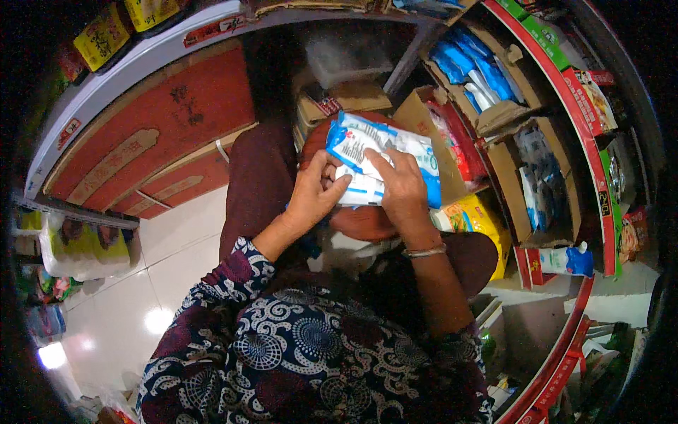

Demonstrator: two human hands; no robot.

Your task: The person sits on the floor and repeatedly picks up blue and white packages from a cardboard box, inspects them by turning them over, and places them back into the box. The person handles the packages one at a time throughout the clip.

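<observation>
Several blue-and-white plastic packets lie stacked and overlapping above a round reddish-brown stool between my knees. The top packet bears printed writing. My left hand is at the lower left edge of the stack, its fingers curled against the packets and its thumb pointing right. From the right, my right hand grips the stack, with fingertips pressing on the top packet. The undersides of the packets are hidden. A bracelet circles my right wrist.
Open cardboard boxes of blue packets and dark-looking packets stand on the right shelf. Beside the stool are a box with red packets and a yellow bag. Large red cartons fill the left shelf above the tiled floor.
</observation>
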